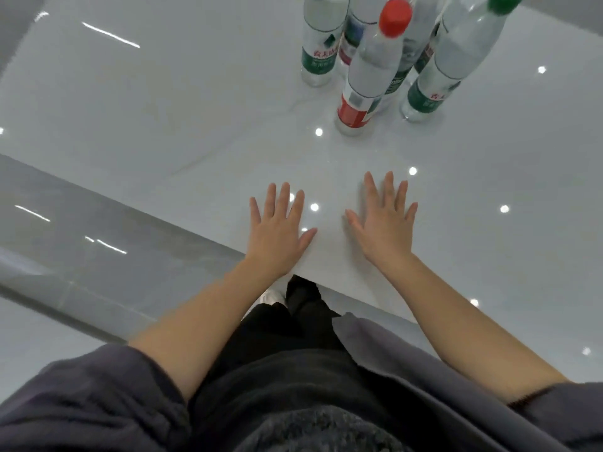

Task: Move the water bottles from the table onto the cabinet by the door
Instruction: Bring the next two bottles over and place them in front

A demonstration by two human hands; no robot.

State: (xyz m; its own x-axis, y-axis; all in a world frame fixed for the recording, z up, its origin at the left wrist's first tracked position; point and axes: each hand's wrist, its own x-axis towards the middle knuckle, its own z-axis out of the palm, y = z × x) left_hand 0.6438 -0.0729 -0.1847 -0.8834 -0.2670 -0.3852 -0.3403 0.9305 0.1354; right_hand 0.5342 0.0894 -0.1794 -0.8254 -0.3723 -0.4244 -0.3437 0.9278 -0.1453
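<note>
Fingers [277, 197] on my left hand [275, 233] are spread wide and lying flat on the glossy white stone-look bench [163, 109], pinching nothing, and the right hand [385, 223] is the same deal, splayed flat just beside it near the bench's front edge. So nothing's picked up yet, I'd call this the very start. The clear plastic water bottles are all standing upright in a tight cluster further back on the bench, well clear of both hands: the red-capped, red-labelled bottle [372, 70] is nearest, with a green-capped, green-labelled one [450, 57] to its right and another green-labelled one [321, 40] to the left, plus at least one more tucked behind that I can't make out properly. If I were doing the first grab I'd go for the red one, wrapping around the mid-body rather than the cap, because they're packed so close that a sloppy reach probably knocks the neighbours over. One bottle per hand seems sensible. Cabinet and door aren't in view.
</note>
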